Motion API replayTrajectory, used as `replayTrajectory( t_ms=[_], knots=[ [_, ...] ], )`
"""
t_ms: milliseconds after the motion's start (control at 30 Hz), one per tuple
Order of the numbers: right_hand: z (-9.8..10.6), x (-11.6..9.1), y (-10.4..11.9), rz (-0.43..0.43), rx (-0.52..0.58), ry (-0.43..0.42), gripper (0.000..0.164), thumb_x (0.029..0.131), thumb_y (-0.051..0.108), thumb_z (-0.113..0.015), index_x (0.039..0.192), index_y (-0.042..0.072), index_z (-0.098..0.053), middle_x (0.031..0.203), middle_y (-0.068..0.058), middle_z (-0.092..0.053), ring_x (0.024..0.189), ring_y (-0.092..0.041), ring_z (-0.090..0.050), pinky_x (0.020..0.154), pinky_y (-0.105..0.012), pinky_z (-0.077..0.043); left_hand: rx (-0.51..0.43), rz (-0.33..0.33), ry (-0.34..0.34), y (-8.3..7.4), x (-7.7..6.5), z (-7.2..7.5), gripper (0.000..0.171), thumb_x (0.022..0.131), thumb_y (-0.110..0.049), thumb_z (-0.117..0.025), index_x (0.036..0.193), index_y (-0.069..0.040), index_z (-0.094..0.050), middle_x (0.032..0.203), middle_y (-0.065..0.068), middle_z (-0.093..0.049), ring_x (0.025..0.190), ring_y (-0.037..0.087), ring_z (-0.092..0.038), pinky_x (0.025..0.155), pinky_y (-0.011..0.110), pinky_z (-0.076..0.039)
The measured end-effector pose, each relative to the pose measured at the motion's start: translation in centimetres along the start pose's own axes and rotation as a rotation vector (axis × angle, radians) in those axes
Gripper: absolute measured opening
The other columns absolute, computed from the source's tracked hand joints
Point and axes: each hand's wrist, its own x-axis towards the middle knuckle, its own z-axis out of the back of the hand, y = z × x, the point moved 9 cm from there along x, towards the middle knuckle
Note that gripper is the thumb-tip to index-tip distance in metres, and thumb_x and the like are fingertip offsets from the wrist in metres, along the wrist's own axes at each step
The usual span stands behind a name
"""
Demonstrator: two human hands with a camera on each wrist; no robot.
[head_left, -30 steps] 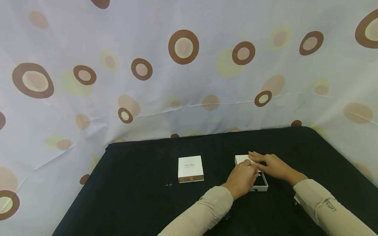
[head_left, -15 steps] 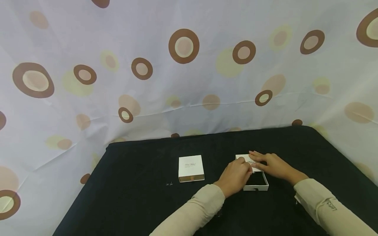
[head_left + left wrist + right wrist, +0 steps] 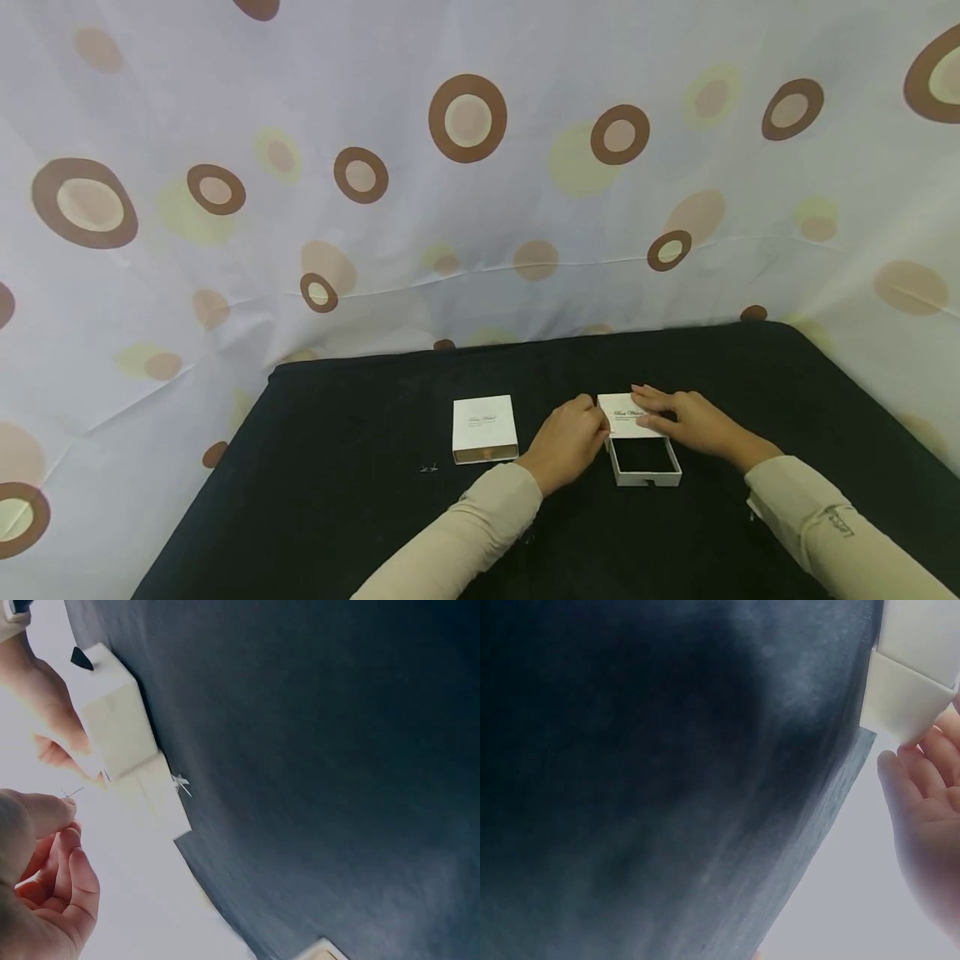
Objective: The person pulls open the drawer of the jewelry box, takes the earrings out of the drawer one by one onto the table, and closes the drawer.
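Toward the right of the table stands a white drawer box with script lettering on its sleeve. Its drawer is pulled out on the near side, with a dark inside. My right hand rests on the sleeve, fingers fairly straight across its top; the right wrist view has the fingertips at the box. Just left of the box is my left hand. Between its thumb and forefinger, the left wrist view reveals a tiny thin wire-like piece; its exact kind is too small to tell.
A second white box, with a gold-brown front, stands left of my left hand. Small spiky silvery pieces lie left of it on the black cloth. A patterned curtain hangs behind the table.
My left hand has drawn back leftward from over the drawer, where a tiny star-like piece showed near its fingers. The drawer's inside is now uncovered. My right hand stays on the sleeve.
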Motion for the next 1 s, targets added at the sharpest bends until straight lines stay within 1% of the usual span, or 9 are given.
replayTrajectory(
  t_ms=[100, 233, 400, 467, 633, 867, 1000],
  knots=[
    [0.0, 0.1, 0.0, -0.011, -0.005, -0.001, 0.053, 0.095, 0.032, -0.059, 0.133, -0.003, -0.05, 0.143, -0.022, -0.041, 0.126, -0.043, -0.044, 0.096, -0.056, -0.042, 0.003, 0.01, -0.003, 0.7, -0.3, 0.0, 0.01, 0.093, -0.018, -0.064, 0.094, -0.012, -0.071, 0.083, -0.003, -0.056, 0.072, 0.005, -0.053, 0.065, 0.012, -0.044],
    [0.1, 0.2, 0.0, -0.021, -0.001, -0.001, 0.053, 0.095, 0.032, -0.059, 0.134, -0.003, -0.051, 0.143, -0.022, -0.041, 0.128, -0.042, -0.042, 0.098, -0.058, -0.04, 0.015, 0.019, 0.002, 1.7, -0.8, -0.2, 0.008, 0.092, -0.018, -0.066, 0.092, -0.013, -0.071, 0.083, -0.003, -0.057, 0.073, 0.006, -0.054, 0.066, 0.012, -0.045],
    [0.1, 0.1, 0.0, -0.025, -0.003, 0.002, 0.053, 0.094, 0.032, -0.059, 0.134, -0.003, -0.051, 0.143, -0.022, -0.041, 0.129, -0.042, -0.041, 0.099, -0.059, -0.038, 0.054, 0.055, 0.063, 2.7, -1.6, -0.9, 0.008, 0.091, -0.018, -0.066, 0.088, -0.014, -0.071, 0.081, -0.004, -0.055, 0.07, 0.006, -0.052, 0.062, 0.014, -0.043],
    [0.0, 0.1, 0.0, -0.021, -0.006, 0.003, 0.053, 0.094, 0.032, -0.059, 0.134, -0.003, -0.051, 0.143, -0.022, -0.042, 0.129, -0.042, -0.041, 0.1, -0.059, -0.038, 0.085, 0.062, 0.084, 3.0, -1.8, -1.2, 0.008, 0.091, -0.019, -0.066, 0.087, -0.014, -0.071, 0.08, -0.004, -0.055, 0.07, 0.006, -0.053, 0.062, 0.014, -0.044],
    [0.1, 0.1, 0.0, -0.024, -0.011, 0.002, 0.054, 0.095, 0.033, -0.059, 0.134, -0.003, -0.05, 0.144, -0.022, -0.041, 0.129, -0.043, -0.04, 0.1, -0.06, -0.037, 0.126, 0.054, 0.111, 3.1, -2.1, -1.6, 0.008, 0.091, -0.019, -0.066, 0.087, -0.014, -0.072, 0.08, -0.003, -0.057, 0.07, 0.007, -0.056, 0.062, 0.015, -0.046],
    [-0.1, 0.2, -0.2, -0.037, -0.009, 0.007, 0.054, 0.094, 0.032, -0.059, 0.135, -0.002, -0.049, 0.144, -0.021, -0.04, 0.13, -0.043, -0.039, 0.101, -0.061, -0.035, 0.149, 0.045, 0.136, 3.2, -2.2, -2.2, 0.007, 0.091, -0.019, -0.067, 0.089, -0.015, -0.072, 0.081, -0.003, -0.056, 0.072, 0.008, -0.057, 0.063, 0.017, -0.048],
    [-0.1, 0.2, -0.2, -0.034, -0.005, 0.009, 0.054, 0.095, 0.033, -0.059, 0.134, -0.002, -0.05, 0.144, -0.021, -0.04, 0.13, -0.043, -0.039, 0.101, -0.061, -0.035, 0.151, 0.041, 0.139, 3.2, -2.3, -2.4, 0.007, 0.091, -0.02, -0.067, 0.089, -0.015, -0.072, 0.081, -0.003, -0.057, 0.072, 0.008, -0.058, 0.063, 0.017, -0.048]
  ],
)
